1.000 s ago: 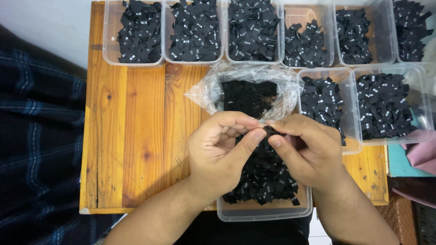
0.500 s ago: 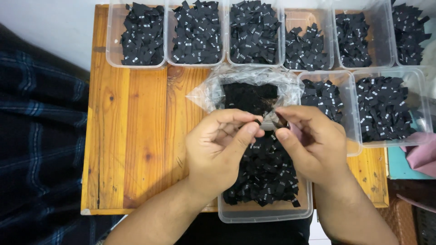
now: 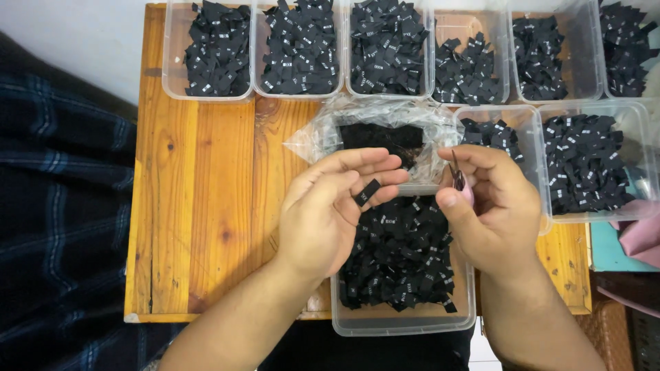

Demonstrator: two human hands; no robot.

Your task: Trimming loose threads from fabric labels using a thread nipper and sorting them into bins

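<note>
The light is bright, even and soft, falling from above. The wooden table (image 3: 206,206) shows warm, well-lit grain with only a faint shadow under the left hand (image 3: 330,213). The clear plastic bag (image 3: 385,127) behind the hands catches pale glare on its wrinkles, and the rims of the plastic tubs (image 3: 210,96) along the table's far edge shine faintly. The black tags keep little detail. Focus is sharp on the table; its long edges bow slightly toward the corners.

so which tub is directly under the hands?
The near tub at the table's front edge, full of black labels; both hands hover over it. The other tubs sit farther back.
</note>
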